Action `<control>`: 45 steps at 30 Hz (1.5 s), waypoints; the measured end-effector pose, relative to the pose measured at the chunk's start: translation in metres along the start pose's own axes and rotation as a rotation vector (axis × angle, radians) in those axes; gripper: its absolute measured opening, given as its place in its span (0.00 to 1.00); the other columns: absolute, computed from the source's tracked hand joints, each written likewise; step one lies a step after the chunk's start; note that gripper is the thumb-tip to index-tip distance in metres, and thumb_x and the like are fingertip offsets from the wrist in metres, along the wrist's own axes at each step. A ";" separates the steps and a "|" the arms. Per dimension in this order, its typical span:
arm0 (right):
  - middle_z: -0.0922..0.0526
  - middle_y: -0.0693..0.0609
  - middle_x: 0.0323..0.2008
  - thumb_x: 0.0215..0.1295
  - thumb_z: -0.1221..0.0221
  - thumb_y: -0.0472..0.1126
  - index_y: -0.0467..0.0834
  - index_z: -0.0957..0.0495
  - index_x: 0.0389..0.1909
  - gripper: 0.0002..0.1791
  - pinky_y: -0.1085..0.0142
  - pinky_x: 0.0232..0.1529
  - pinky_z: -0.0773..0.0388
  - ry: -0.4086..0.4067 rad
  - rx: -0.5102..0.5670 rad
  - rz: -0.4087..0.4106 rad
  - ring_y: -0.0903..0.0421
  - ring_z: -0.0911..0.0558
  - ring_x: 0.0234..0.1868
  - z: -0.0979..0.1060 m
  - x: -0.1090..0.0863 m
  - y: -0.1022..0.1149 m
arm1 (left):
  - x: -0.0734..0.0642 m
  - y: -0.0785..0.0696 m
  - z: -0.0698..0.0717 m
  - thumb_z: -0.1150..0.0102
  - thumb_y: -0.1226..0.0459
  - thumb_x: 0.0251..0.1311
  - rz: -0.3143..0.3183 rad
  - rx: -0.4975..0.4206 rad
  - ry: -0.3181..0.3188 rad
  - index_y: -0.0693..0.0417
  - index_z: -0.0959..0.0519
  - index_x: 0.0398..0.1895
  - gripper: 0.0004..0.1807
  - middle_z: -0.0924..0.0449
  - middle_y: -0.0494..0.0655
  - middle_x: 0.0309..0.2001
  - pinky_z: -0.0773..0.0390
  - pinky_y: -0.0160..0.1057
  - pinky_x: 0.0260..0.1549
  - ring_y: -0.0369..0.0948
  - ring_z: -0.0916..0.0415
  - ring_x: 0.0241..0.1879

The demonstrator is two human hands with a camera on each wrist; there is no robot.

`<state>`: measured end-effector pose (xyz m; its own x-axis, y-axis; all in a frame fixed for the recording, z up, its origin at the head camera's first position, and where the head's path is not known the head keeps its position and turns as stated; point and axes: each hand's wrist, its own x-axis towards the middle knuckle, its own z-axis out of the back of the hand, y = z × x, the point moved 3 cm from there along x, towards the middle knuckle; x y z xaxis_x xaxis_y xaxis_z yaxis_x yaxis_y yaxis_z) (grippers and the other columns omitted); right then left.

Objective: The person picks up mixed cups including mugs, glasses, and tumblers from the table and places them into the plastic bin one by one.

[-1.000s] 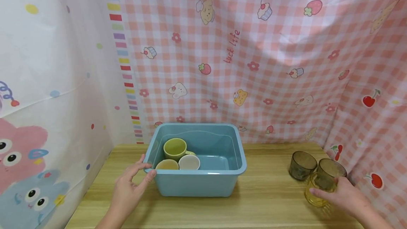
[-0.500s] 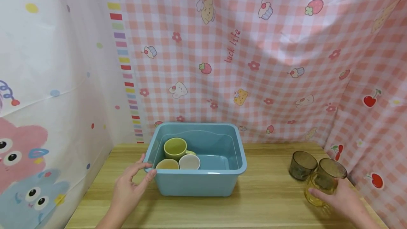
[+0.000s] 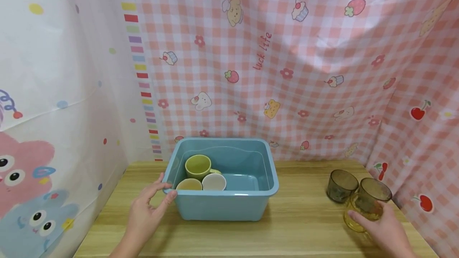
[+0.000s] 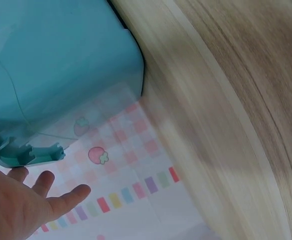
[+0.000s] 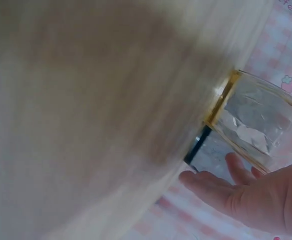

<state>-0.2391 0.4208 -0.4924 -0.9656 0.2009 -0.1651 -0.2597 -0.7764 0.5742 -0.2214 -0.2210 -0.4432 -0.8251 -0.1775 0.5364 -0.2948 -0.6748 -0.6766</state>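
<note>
My left hand point(image 3: 145, 208) rests at the front left corner of the blue bin point(image 3: 222, 206), fingers on its rim and thumb against the outside. In the left wrist view, its fingers point(image 4: 68, 200) lie spread and loose beside the rim. At the right, my right hand point(image 3: 389, 224) holds an amber glass point(image 3: 353, 220), thumb on the near side and fingers behind. Seen from the right wrist, the amber glass point(image 5: 258, 122) stands upright on the table between thumb and fingers. Two smoky brown glasses point(image 3: 337, 190) are just behind it; one partly overlaps it in view.
Inside the bin's left half sit a green mug point(image 3: 197, 166), a white cup point(image 3: 214, 182) and a yellowish cup point(image 3: 189, 185). The wooden table point(image 3: 297, 226) extends between bin and glasses. Patterned cloths point(image 3: 287, 130) hang behind and at both sides.
My right hand has shifted slightly left and settled closer around the amber glass. That glass has not visibly moved, and my left hand stays at the bin's corner.
</note>
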 end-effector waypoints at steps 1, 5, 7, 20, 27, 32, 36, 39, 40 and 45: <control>0.52 0.12 0.74 0.72 0.41 0.73 0.17 0.63 0.78 0.70 0.27 0.66 0.31 -0.008 0.013 -0.008 0.14 0.39 0.70 -0.001 0.000 -0.001 | 0.000 0.000 0.000 0.23 0.58 0.64 0.002 0.001 -0.003 0.48 0.12 0.46 0.11 0.17 0.48 0.69 0.24 0.60 0.67 0.54 0.21 0.70; 0.49 0.13 0.75 0.71 0.40 0.72 0.20 0.65 0.79 0.70 0.28 0.67 0.30 -0.032 0.071 -0.032 0.15 0.38 0.71 -0.003 -0.001 -0.003 | 0.000 0.001 -0.001 0.23 0.58 0.63 0.009 0.002 -0.008 0.46 0.12 0.46 0.11 0.17 0.46 0.68 0.25 0.59 0.68 0.53 0.21 0.70; 0.47 0.13 0.74 0.71 0.40 0.73 0.20 0.65 0.80 0.70 0.29 0.66 0.29 -0.039 0.093 -0.032 0.16 0.37 0.70 -0.003 -0.001 -0.003 | 0.000 0.001 -0.001 0.22 0.58 0.63 0.015 0.004 -0.009 0.45 0.12 0.45 0.10 0.17 0.45 0.69 0.25 0.58 0.68 0.52 0.21 0.70; 0.48 0.14 0.75 0.70 0.39 0.73 0.21 0.65 0.80 0.71 0.30 0.67 0.29 -0.029 0.144 -0.050 0.18 0.37 0.71 -0.004 0.001 -0.003 | 0.000 0.000 0.000 0.23 0.57 0.64 0.034 0.003 -0.002 0.44 0.13 0.46 0.10 0.18 0.45 0.69 0.26 0.57 0.69 0.51 0.22 0.71; 0.49 0.14 0.76 0.70 0.39 0.73 0.22 0.65 0.80 0.71 0.29 0.70 0.32 -0.035 0.140 -0.062 0.18 0.38 0.72 -0.002 -0.001 -0.002 | -0.001 0.001 0.000 0.23 0.58 0.63 0.015 0.002 -0.009 0.43 0.12 0.45 0.10 0.17 0.46 0.69 0.26 0.42 0.70 0.52 0.21 0.70; 0.49 0.13 0.75 0.69 0.39 0.74 0.20 0.65 0.80 0.72 0.29 0.69 0.31 -0.030 0.122 -0.069 0.17 0.37 0.71 -0.001 -0.001 -0.002 | 0.000 0.003 -0.001 0.22 0.59 0.62 -0.005 -0.014 -0.014 0.44 0.12 0.45 0.10 0.16 0.48 0.68 0.41 0.14 0.65 0.54 0.21 0.69; 0.47 0.15 0.74 0.69 0.39 0.74 0.20 0.62 0.79 0.70 0.30 0.66 0.29 -0.048 0.117 -0.068 0.17 0.35 0.69 0.001 -0.002 -0.002 | 0.000 0.004 -0.002 0.22 0.59 0.63 -0.021 -0.009 -0.015 0.45 0.12 0.45 0.10 0.16 0.48 0.68 0.42 0.11 0.63 0.47 0.21 0.69; 0.44 0.17 0.74 0.69 0.38 0.73 0.20 0.58 0.79 0.69 0.32 0.64 0.27 -0.081 0.109 -0.063 0.19 0.32 0.68 0.003 -0.003 -0.002 | 0.000 0.005 -0.002 0.22 0.59 0.62 -0.029 -0.005 -0.017 0.47 0.12 0.45 0.11 0.16 0.48 0.67 0.42 0.11 0.63 0.40 0.23 0.69; 0.44 0.18 0.74 0.69 0.38 0.73 0.20 0.58 0.79 0.69 0.32 0.64 0.27 -0.089 0.108 -0.063 0.20 0.32 0.67 0.004 -0.003 -0.002 | 0.000 0.005 -0.002 0.22 0.59 0.62 -0.031 -0.006 -0.018 0.48 0.12 0.45 0.11 0.16 0.48 0.67 0.42 0.11 0.63 0.38 0.23 0.69; 0.45 0.18 0.74 0.69 0.39 0.74 0.19 0.60 0.79 0.70 0.32 0.64 0.28 -0.076 0.114 -0.073 0.21 0.33 0.68 0.008 -0.004 0.001 | 0.000 0.006 -0.002 0.22 0.59 0.62 -0.028 -0.006 -0.023 0.48 0.12 0.45 0.11 0.16 0.48 0.67 0.42 0.11 0.63 0.37 0.24 0.69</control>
<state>-0.2355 0.4239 -0.4853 -0.9413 0.3021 -0.1507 -0.3244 -0.6860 0.6512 -0.2236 -0.2237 -0.4479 -0.8050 -0.1752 0.5668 -0.3206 -0.6753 -0.6642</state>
